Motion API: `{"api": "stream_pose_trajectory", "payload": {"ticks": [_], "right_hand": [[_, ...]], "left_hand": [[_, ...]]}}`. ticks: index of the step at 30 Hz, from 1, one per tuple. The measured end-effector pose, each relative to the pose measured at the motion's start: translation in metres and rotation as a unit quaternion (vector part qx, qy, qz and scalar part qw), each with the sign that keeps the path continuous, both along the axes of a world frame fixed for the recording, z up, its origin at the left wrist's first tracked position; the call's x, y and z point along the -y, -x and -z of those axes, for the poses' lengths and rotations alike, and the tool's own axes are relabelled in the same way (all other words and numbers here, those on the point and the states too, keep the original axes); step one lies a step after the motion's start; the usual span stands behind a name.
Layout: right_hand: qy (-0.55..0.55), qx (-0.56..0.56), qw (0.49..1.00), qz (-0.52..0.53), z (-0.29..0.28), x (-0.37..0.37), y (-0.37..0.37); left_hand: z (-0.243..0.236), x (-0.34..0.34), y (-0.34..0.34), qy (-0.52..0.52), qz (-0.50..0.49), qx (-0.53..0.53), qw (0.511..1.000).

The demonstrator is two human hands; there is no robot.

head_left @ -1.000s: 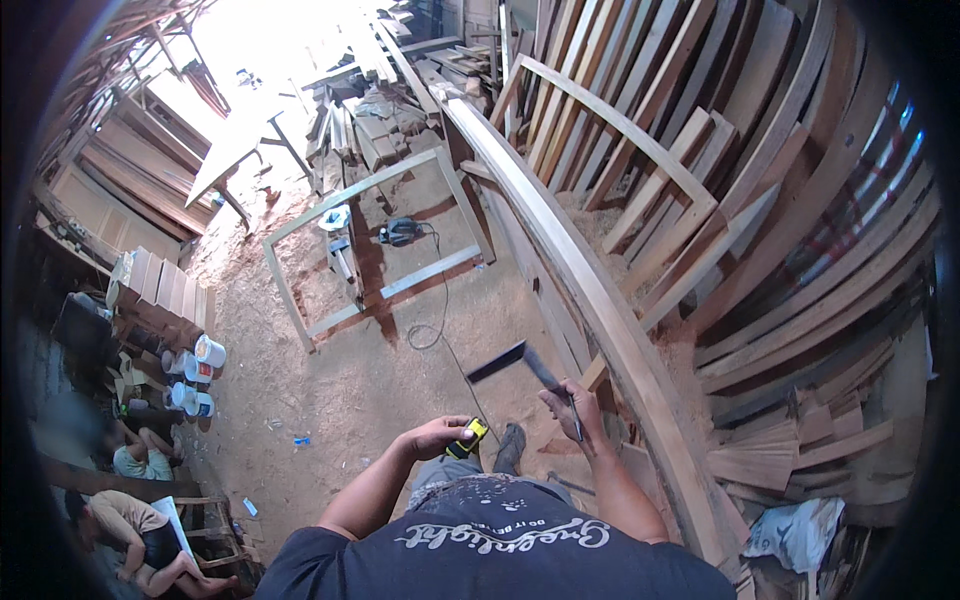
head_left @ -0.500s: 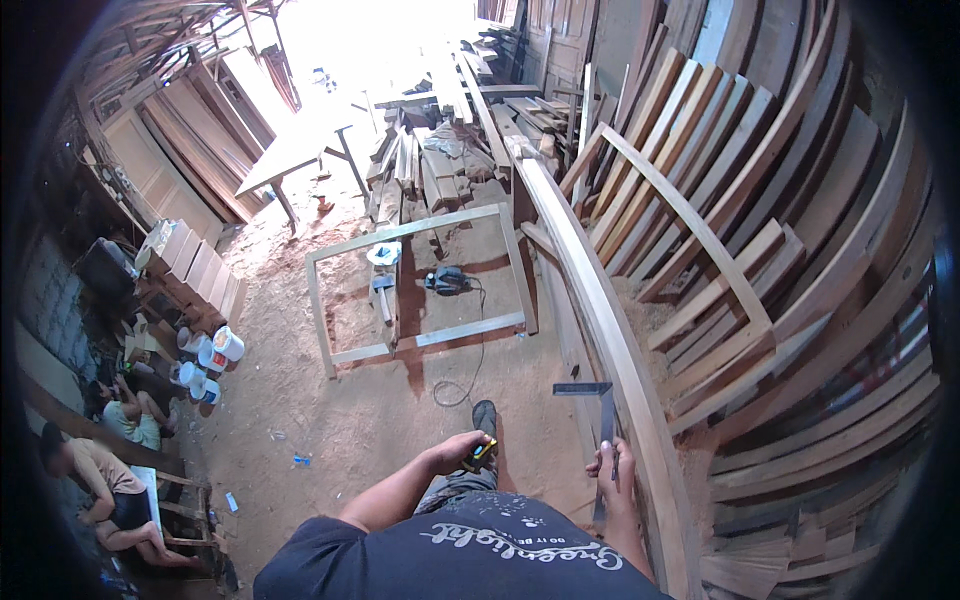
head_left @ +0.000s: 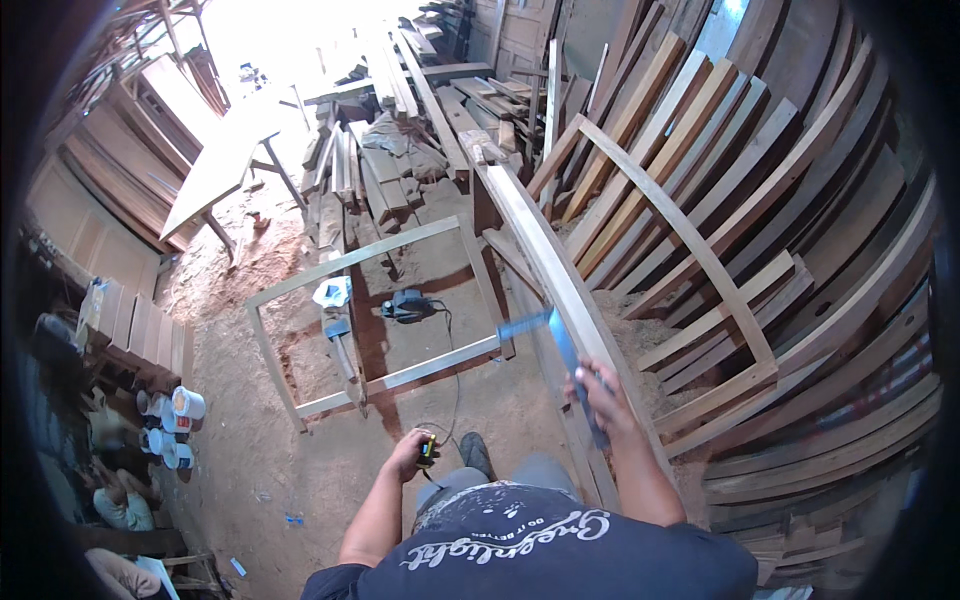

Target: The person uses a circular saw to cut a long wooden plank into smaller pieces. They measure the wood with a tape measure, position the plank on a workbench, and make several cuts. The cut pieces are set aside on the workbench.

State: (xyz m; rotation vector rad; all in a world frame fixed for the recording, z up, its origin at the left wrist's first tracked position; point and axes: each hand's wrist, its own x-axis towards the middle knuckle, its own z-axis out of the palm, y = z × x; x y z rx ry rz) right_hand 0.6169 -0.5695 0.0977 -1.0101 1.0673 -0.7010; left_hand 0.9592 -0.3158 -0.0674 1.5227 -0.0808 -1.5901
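A yellow-and-black tape measure [head_left: 428, 449] is gripped in my left hand [head_left: 405, 456], low in front of my body. My right hand [head_left: 603, 400] is closed round the blade of a dark metal carpenter's square [head_left: 566, 345]. The square's shorter arm points left, towards the near right corner of a rectangular wooden frame [head_left: 430, 366]. Beneath and beside the square runs a long pale timber beam [head_left: 555, 265]; whether they touch, I cannot tell. Within the frame's outline are a blue power planer [head_left: 408, 306] with a cord and a blue-headed tool [head_left: 338, 328].
Timber boards [head_left: 690, 190] lean along the right wall, with a curved-looking wooden frame [head_left: 690, 235] against them. A lumber pile [head_left: 380, 170] lies ahead. At the left are a table [head_left: 222, 185], white buckets [head_left: 187, 402] and seated people [head_left: 122, 500]. The planer's cord [head_left: 455, 395] trails near my foot.
My right hand has carried the square forward and up along the beam. My left hand still holds the tape measure, now further left in view. The whole view has turned to the right.
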Motion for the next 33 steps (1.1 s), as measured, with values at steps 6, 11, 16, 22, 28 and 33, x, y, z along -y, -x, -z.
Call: {"api": "stream_pose_trajectory", "payload": {"ticks": [6,11,16,22,28,33], "right_hand": [[0.041,-0.027,0.998,0.032,-0.04,0.131,-0.085],[0.195,-0.194,0.96,0.054,0.038,0.27,-0.139],[0.252,-0.226,0.939,0.062,0.099,0.43,-0.23],[0.192,-0.17,0.965,0.057,0.147,0.593,-0.351],[0.33,-0.389,0.857,-0.065,0.182,0.684,-0.368],[0.349,-0.417,0.839,-0.013,0.168,0.623,-0.36]], "left_hand": [[0.056,-0.009,-0.069,-0.095,-0.087,0.007,0.992],[0.075,-0.033,-0.072,-0.189,-0.215,-0.037,0.957],[0.081,-0.056,-0.079,-0.278,-0.007,0.081,0.957],[0.037,-0.03,-0.071,-0.282,0.198,0.278,0.897],[0.018,0.085,-0.1,-0.291,-0.038,0.222,0.93],[0.0,0.177,-0.111,-0.268,0.09,0.21,0.936]]}}
